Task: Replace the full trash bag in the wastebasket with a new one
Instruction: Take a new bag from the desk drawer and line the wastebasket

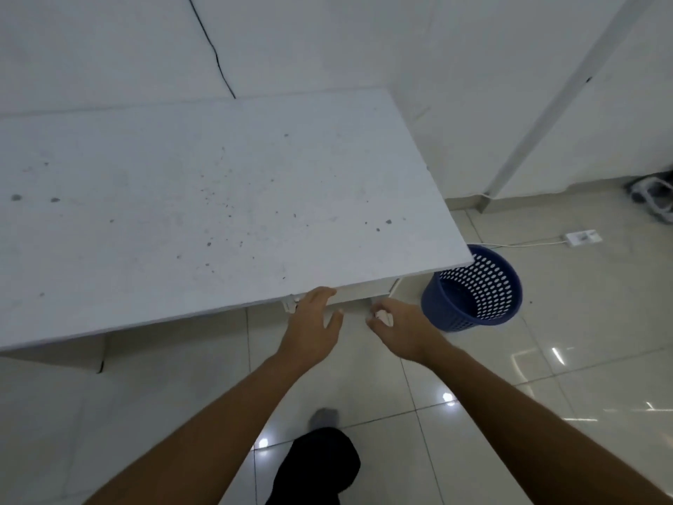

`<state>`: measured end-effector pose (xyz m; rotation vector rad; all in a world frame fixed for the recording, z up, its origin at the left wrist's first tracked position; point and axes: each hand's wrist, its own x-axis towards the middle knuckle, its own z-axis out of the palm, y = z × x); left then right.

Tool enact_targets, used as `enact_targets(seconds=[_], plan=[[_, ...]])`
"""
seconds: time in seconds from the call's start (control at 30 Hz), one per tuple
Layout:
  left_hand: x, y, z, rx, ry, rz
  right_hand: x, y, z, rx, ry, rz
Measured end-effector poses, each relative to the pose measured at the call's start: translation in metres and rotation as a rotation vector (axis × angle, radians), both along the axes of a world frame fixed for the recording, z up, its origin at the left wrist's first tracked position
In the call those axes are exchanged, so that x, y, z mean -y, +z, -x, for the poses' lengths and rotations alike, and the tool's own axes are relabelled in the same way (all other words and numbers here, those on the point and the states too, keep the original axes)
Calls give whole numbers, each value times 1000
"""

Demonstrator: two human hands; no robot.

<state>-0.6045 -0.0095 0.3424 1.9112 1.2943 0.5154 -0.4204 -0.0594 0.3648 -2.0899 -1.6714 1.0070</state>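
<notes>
Both hands reach under the near edge of the white table (218, 213): the left hand (313, 322) spread wide and empty, the right hand (404, 329) seemingly pinching something small and white, perhaps a folded bag. Draw it out low, clear of the tabletop lip. The blue wastebasket (473, 289) stands unlined just right of the table corner, with open tiled floor (546, 359) beyond for stepping across.

Wastebasket (473, 289) rim partly behind table (218, 198)

Table (218, 198) corner overhangs wastebasket (472, 288); tiled floor (546, 359) rightward lies open

Head camera looks steeply down over table (218, 198).
</notes>
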Motion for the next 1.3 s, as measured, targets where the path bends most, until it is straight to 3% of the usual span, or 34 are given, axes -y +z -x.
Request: enact_targets(seconds=[0.17,0.33,0.6,0.7,0.97,1.17,1.3], plan=[[0,-74,-13,102,109,-389,-30,-101,-23,2,41,-129],[1,-171,-20,62,28,-630,-52,-194,-32,-13,81,-401],[-51,-231,-24,39,192,-898,-93,-218,-46,30,86,-945],[-54,-229,-24,0,247,-906,-101,-213,-40,48,134,-1012],[-40,-206,-31,-134,301,-827,-134,-208,-21,228,119,-904],[-33,-213,-24,-130,332,-795,-140,-208,-18,111,24,-1043],[-29,-208,-18,-71,378,-770,-132,-204,-17,138,40,-1055]])
